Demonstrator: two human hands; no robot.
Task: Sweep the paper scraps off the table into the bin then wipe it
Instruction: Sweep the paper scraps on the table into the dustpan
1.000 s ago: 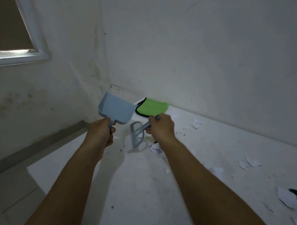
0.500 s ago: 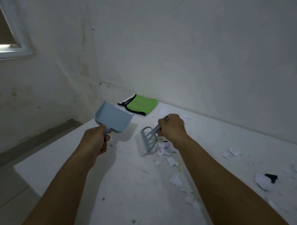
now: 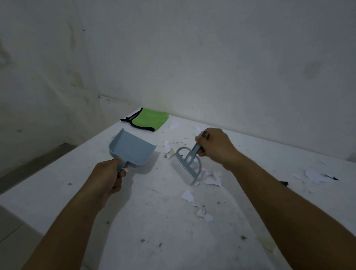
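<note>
We hold dustpan [image 3: 131, 148] handle, left hand [image 3: 109, 178] fingers clamped, mouth facing brush [image 3: 187, 165]. Right hand [image 3: 215, 149] fingers clamped on brush handle, bristles down on surface [image 3: 160, 225], herding paper scraps [image 3: 211, 177] panward. Green cloth [image 3: 151, 120] parked at far corner for wiping.
</note>
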